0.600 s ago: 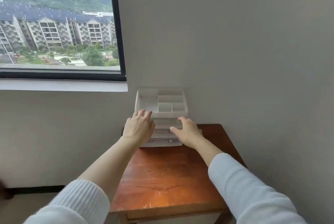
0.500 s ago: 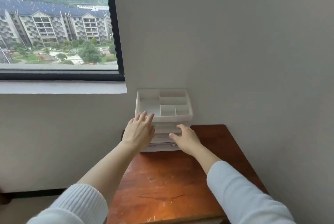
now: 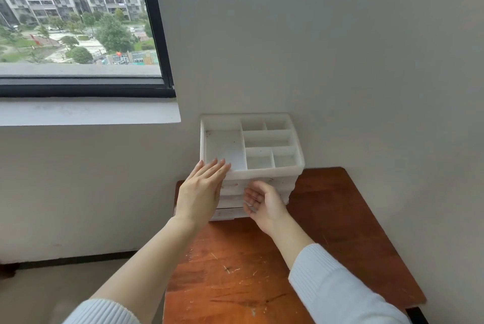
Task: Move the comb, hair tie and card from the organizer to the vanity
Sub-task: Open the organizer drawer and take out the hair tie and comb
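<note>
A white plastic organizer (image 3: 262,140) with open top compartments and drawers below stands at the back of the wooden vanity (image 3: 327,232), in the wall corner. All its top compartments look empty. My left hand (image 3: 200,192) lies flat, fingers together, against the organizer's front left corner. My right hand (image 3: 264,204) is turned palm up in front of the drawers with its fingers loosely curled and nothing in it. No comb, hair tie or card shows anywhere; the drawers' contents are hidden.
The grey wall (image 3: 366,62) runs close behind and to the right of the vanity. A window (image 3: 78,22) with a white sill (image 3: 86,113) is up to the left. The floor lies left of the vanity.
The view has moved closer and tilted down. My right hand has turned palm up in front of the drawers. My left hand stays at the organizer's front left corner.
</note>
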Tool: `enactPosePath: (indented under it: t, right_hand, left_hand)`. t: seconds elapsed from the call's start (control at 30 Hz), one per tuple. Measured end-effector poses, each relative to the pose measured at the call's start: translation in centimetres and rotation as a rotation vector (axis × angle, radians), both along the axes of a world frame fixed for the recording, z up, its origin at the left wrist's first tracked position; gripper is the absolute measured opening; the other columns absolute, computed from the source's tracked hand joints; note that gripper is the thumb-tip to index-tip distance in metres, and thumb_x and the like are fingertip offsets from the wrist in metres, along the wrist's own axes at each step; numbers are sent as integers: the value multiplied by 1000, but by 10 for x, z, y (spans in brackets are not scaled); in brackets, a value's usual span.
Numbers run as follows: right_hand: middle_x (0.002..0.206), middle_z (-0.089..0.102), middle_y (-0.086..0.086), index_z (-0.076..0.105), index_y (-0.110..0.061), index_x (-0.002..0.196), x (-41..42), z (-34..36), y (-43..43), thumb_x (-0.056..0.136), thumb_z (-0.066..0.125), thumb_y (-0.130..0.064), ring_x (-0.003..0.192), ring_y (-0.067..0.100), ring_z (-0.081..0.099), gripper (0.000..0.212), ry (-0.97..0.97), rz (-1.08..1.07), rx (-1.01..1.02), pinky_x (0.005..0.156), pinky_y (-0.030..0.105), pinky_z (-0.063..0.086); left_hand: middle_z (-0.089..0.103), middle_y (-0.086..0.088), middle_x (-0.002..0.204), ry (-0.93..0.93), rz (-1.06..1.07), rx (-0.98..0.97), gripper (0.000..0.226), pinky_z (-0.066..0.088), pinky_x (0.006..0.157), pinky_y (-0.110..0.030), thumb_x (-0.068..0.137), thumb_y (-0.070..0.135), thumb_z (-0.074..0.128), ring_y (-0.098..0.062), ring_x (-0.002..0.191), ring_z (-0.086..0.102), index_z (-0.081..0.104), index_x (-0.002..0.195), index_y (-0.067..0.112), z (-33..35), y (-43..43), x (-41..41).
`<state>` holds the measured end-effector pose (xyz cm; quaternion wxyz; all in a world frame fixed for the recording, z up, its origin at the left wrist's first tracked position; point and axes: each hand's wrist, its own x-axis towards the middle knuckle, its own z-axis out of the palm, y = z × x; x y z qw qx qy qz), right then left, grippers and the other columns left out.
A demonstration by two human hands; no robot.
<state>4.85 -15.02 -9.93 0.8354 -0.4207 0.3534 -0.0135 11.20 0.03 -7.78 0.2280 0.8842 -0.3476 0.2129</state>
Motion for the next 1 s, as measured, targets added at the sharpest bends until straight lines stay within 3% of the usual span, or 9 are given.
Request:
enactPosePath:
  t: [0.23,0.43,0.7,0.77,0.87,0.9,1.0]
  right_hand:
    - [78,58,7,64,-12,83,-26,3,11,81,58,-26,78,21,53,15,8,-47,85,71,33,43]
    - [76,63,10,65,-6,84,-74,10,8,80,53,-23,71,23,57,21,58,48,67,65,34,46]
    - [88,66,12,64,-1,106,-98,23,6,87,51,-42,79,22,59,47,169,228,-28,68,33,47]
    - [91,68,12,65,-3,107,-99,28,1,88,49,-45,83,22,61,48,188,306,-80,72,35,49]
    - [92,72,9,68,-8,102,-105,40,-16,90,51,-42,84,19,65,40,210,519,-278,78,33,52]
    - [88,73,7,68,-9,100,-105,45,-22,89,53,-40,80,17,66,36,198,577,-340,75,31,52]
    - [78,72,5,69,-6,95,-98,62,-37,89,57,-32,70,15,63,29,113,578,-430,66,27,50]
  left_hand:
    - [70,2,118,75,14,-14,43,39,108,-36,81,-2,66,-14,112,64,67,117,21,0,1,5]
    - [67,0,122,110,13,-42,34,41,109,-39,90,8,57,-16,115,63,65,120,22,1,-1,5]
    - [63,-5,129,188,16,-86,30,34,114,-41,95,16,50,-23,124,57,64,121,17,9,-4,-4]
    - [60,-11,132,143,-53,-30,30,39,109,-46,92,14,56,-29,125,54,64,121,14,14,-1,-10]
    - [69,-8,116,22,-239,104,29,58,82,-45,82,23,69,-30,104,61,71,111,17,11,4,-28]
    - [69,-3,111,76,-278,165,31,59,77,-42,81,31,69,-26,100,59,71,110,20,11,4,-33]
    - [60,2,114,250,-237,369,46,54,80,-32,80,45,65,-20,109,47,64,121,22,9,-8,-36]
